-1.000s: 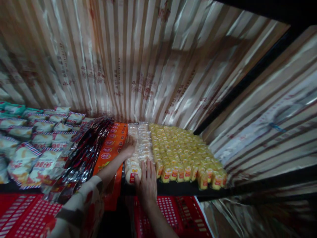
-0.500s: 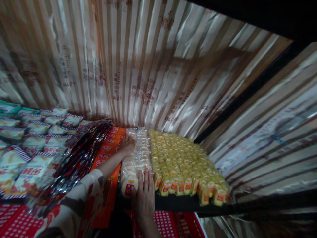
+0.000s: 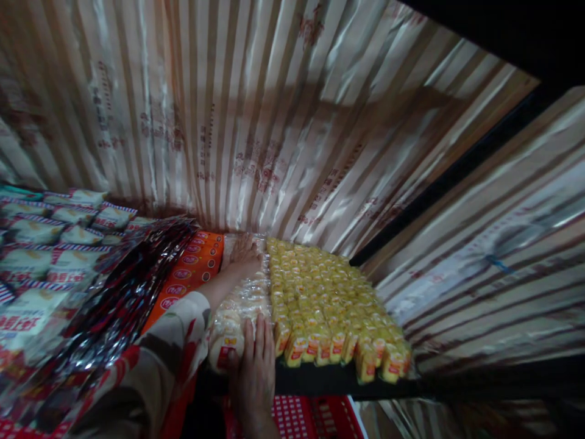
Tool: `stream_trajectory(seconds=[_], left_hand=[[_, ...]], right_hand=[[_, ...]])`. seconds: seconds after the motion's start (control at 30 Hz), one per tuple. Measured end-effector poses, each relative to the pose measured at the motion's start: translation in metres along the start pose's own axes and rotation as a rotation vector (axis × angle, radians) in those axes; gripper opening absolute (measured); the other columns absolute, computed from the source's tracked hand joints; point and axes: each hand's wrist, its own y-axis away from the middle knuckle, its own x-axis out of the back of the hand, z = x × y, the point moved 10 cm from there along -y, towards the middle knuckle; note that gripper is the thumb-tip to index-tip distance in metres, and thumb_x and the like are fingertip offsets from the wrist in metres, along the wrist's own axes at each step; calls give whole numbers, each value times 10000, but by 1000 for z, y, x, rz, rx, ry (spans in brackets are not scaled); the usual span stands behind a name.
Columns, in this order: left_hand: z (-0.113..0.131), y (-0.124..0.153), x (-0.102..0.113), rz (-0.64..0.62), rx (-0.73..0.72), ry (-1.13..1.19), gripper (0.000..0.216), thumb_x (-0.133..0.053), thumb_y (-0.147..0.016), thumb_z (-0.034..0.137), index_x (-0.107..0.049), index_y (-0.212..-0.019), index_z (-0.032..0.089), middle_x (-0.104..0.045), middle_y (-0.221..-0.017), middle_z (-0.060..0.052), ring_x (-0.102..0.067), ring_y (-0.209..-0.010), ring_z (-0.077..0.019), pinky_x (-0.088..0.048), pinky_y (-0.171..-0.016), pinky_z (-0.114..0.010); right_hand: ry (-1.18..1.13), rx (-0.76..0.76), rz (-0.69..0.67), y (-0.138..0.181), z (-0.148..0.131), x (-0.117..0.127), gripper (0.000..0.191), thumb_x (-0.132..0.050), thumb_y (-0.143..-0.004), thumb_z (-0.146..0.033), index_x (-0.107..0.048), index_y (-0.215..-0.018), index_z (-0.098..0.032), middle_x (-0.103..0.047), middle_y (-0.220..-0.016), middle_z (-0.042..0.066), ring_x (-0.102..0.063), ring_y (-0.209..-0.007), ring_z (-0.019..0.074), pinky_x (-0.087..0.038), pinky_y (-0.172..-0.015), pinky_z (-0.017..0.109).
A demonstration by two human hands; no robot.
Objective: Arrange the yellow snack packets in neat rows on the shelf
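A row of clear-wrapped pale round cakes [image 3: 237, 305] runs from the shelf's front edge to the back. My left hand [image 3: 244, 255] reaches deep along that row and lies open on the packs near the back wall. My right hand [image 3: 252, 372] rests flat, fingers stretched out, against the front end of the same row, beside a pack with a red and yellow label [image 3: 222, 350]. Right of the row lie several rows of small yellow snack packs [image 3: 329, 299]. My left sleeve [image 3: 150, 372] has a red floral print.
Orange packets [image 3: 187, 274] lie left of the cake row, then dark shiny bags [image 3: 114, 292] and white striped snack bags [image 3: 41, 256]. A striped foil sheet [image 3: 256, 122] lines the back and right side. A red crate [image 3: 301, 417] sits below the dark shelf edge [image 3: 320, 381].
My left hand has slid further back along the cake row. The right hand stays at the row's front end. The view has shifted so the shelf sits lower and closer.
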Motion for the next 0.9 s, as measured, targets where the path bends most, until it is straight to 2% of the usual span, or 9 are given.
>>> stream_trajectory(seconds=[0.13, 0.23, 0.4, 0.53, 0.63, 0.73, 0.83, 0.9], left_hand=[[5, -21, -21, 16, -55, -4, 512, -298, -886, 291, -391, -1366, 136, -357, -1453, -101, -192, -1387, -238, -139, -1129, -461], [6, -23, -31, 15, -73, -32, 517, -302, -881, 263, -379, -1372, 119, -390, -1428, -118, -220, -1375, -240, -122, -1129, -472], [10, -16, -11, 10, -42, -59, 523, -268, -895, 256, -351, -1377, 72, -354, -1442, -148, -231, -1364, -262, -171, -1110, -451], [22, 5, -9, -113, -59, -85, 529, -253, -901, 310, -363, -1377, 107, -340, -1457, -130, -239, -1367, -251, -183, -1106, -437], [29, 28, -18, -163, -97, -128, 555, -255, -891, 312, -351, -1384, 75, -290, -1483, -129, -199, -1385, -242, -123, -1126, -427], [29, 40, -21, -176, -78, -173, 581, -240, -887, 300, -295, -1408, 49, -231, -1504, -131, -133, -1403, -236, -46, -1139, -424], [30, 43, -13, -211, -48, -180, 588, -222, -887, 295, -266, -1418, 47, -202, -1513, -126, -102, -1409, -230, -37, -1138, -435], [37, 45, -3, -204, -78, -164, 590, -203, -895, 313, -228, -1436, 79, -168, -1525, -103, -79, -1412, -220, -45, -1137, -438]], right_hand=[[14, 9, 4, 0, 1, -2, 511, -485, -865, -404, -463, -1316, -166, -344, -1455, 131, -266, -1352, 308, -327, -1044, 479], [14, 9, -11, 0, 2, -3, 517, -501, -855, -402, -468, -1309, -157, -350, -1448, 146, -266, -1349, 317, -333, -1036, 485], [8, 5, -49, -3, 0, -2, 525, -496, -858, -396, -457, -1313, -137, -335, -1451, 163, -234, -1359, 323, -321, -1038, 503], [-1, 31, -51, -4, -2, -1, 551, -489, -860, -408, -444, -1318, -106, -338, -1439, 191, -239, -1352, 336, -333, -1022, 517], [-3, 53, -44, -4, -4, -1, 548, -475, -870, -400, -435, -1326, -99, -330, -1442, 195, -236, -1353, 333, -327, -1026, 517], [-7, 41, -27, -4, -5, 3, 543, -470, -873, -401, -438, -1327, -103, -341, -1439, 188, -249, -1350, 324, -326, -1030, 509], [-12, 38, -15, -5, -7, 7, 549, -467, -877, -399, -425, -1341, -110, -340, -1444, 179, -259, -1348, 317, -329, -1029, 497], [-13, 50, -10, -5, -8, 9, 555, -460, -882, -397, -413, -1351, -104, -329, -1450, 180, -256, -1350, 317, -333, -1027, 488]])
